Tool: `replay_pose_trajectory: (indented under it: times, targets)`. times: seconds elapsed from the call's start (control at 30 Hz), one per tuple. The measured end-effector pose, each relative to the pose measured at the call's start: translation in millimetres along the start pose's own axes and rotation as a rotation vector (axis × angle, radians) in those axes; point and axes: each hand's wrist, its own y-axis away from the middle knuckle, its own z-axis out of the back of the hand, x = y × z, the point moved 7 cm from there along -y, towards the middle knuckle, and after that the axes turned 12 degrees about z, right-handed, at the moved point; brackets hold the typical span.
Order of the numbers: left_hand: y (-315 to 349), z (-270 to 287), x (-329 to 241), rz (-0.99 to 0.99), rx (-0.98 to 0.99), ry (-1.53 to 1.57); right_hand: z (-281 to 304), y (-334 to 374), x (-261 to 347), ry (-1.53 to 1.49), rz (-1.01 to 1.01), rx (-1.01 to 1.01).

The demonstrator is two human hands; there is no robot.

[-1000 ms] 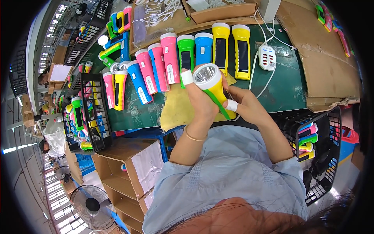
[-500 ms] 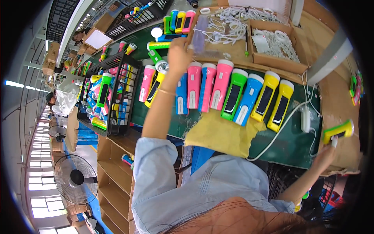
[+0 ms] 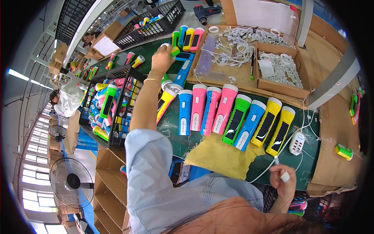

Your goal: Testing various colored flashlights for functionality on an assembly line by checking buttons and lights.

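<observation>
At the far left of the table, my left hand (image 3: 162, 61) is closed around a flashlight (image 3: 175, 51), of which a green and yellow end shows. Several flashlights lie around it, among them a blue one (image 3: 182, 74) and a yellow one (image 3: 165, 103) partly behind my forearm. My right hand (image 3: 283, 183) is near the table's front edge, closed on a small white stick-like piece (image 3: 285, 177) with a greyish tip. Its exact kind I cannot make out. The tip is close to the lower end of the rightmost yellow flashlight (image 3: 281, 130) in a row of pink, blue, green and yellow flashlights.
A black crate (image 3: 128, 93) full of flashlights stands at left. Beneath the row lies a yellow cloth (image 3: 222, 158). A white multi-port charger (image 3: 297, 143) with cables sits at right. Behind are a cardboard box (image 3: 280, 69) of white cables and a heat gun (image 3: 206, 14). A green-yellow flashlight (image 3: 344, 152) lies far right.
My left hand has moved farther away and leftward, now with a flashlight in it. The right hand has come left from the flashlight at the far right, still with the white piece. My view has tilted.
</observation>
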Motion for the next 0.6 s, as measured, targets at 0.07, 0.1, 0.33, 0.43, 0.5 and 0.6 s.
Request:
replay_pose_trajectory:
  times: [0.07,0.1,0.33,0.43,0.5,0.6]
  targets:
    - [13.9,64.7,-38.9,-0.007,-0.166,0.181,-26.6,-5.9,-8.9,-0.08,-0.045,0.158]
    - [32.0,94.3,-70.7,-0.139,-0.239,0.321,-38.3,-12.0,-9.4,0.011,-0.035,0.212]
    - [263.9,190.4,-278.6,-0.931,-0.204,0.749,-55.0,-20.4,-33.8,-0.065,-0.009,-0.333]
    - [285.9,173.6,-267.2,-0.474,-0.071,0.971,-44.7,20.4,15.3,0.36,0.781,-0.213]
    - [276.9,139.4,-252.7,0.142,0.357,1.432,-45.5,3.3,11.1,0.739,0.465,-0.121]
    - [275.9,108.6,-277.9,0.162,0.687,1.685,-68.3,-1.0,-21.8,0.797,0.498,0.103]
